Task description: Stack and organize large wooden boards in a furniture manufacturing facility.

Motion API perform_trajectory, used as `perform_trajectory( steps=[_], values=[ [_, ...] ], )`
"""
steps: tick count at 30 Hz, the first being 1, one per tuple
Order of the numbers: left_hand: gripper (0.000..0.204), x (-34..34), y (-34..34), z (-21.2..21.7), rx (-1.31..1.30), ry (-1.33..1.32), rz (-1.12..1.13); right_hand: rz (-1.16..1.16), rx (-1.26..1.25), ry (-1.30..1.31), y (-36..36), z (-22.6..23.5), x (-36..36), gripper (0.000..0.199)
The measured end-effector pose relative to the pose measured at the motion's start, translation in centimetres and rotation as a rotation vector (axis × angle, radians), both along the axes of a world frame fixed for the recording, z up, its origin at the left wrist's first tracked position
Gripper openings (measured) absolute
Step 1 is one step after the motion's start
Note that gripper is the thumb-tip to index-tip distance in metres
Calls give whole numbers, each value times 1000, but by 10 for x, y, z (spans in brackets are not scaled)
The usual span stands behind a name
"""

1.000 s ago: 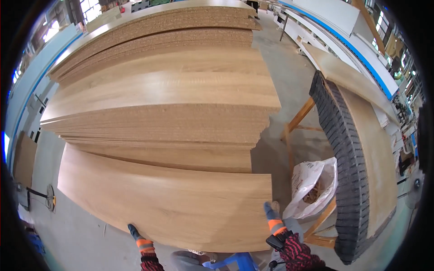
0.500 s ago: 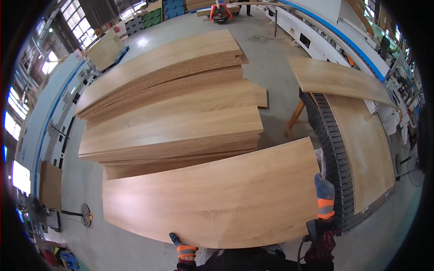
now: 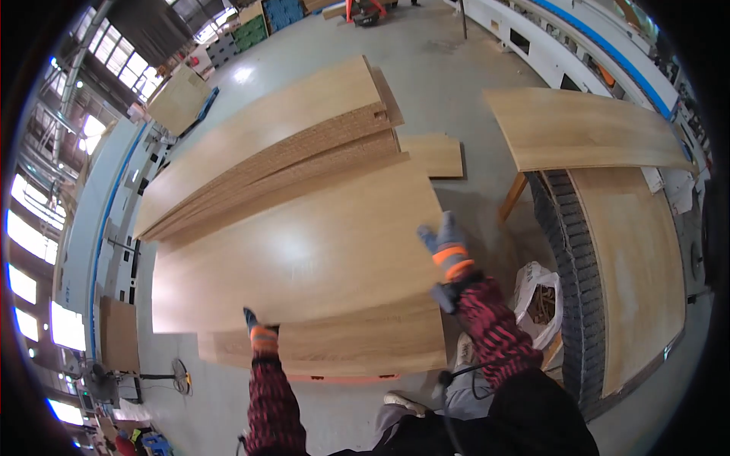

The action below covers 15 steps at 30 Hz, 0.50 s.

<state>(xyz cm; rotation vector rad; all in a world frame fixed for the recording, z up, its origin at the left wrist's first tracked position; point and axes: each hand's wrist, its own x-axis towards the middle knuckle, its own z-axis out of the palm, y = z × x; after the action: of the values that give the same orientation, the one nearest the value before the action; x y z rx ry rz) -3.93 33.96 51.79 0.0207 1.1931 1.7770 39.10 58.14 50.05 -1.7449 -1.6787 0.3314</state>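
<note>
A wide wood-grain board (image 3: 304,243) lies over the nearer stack of boards in front of me, its near edge overhanging a lower board (image 3: 334,346). My left hand (image 3: 262,333), in a dark glove with an orange cuff, grips the board's near edge. Its thumb rests on top; the other fingers are mostly hidden. At the board's right end is my right hand (image 3: 442,242), in a matching grey-blue glove. That hand is open, thumb apart from the stretched fingers, against the board's right edge.
Behind lies a taller stack of boards (image 3: 266,129). To the right, a dark ribbed conveyor-like stand (image 3: 582,289) carries more boards, one crosswise (image 3: 585,129). A white bag of scraps (image 3: 538,304) stands beside it. Long white machines (image 3: 114,220) flank the floor, and a fan (image 3: 181,376) stands left.
The board has moved away from me onto the nearer stack, and both hands went forward with it. My right hand has loosened from its hold on the right edge. The view has shifted.
</note>
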Motion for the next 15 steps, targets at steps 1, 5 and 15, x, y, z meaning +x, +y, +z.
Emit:
perform_trajectory(
  steps=[1, 5, 15],
  values=[
    [78, -10, 22, -7, -429, 286, 133, -8, -78, -32, -1, 1, -24, 70],
    [121, -97, 69, -29, -730, 453, 633, -26, -59, 70, 6, 5, -80, 70],
    [81, -186, 61, -117, -786, 726, 215, -5, 14, 81, 14, -25, -82, 67]
  ],
)
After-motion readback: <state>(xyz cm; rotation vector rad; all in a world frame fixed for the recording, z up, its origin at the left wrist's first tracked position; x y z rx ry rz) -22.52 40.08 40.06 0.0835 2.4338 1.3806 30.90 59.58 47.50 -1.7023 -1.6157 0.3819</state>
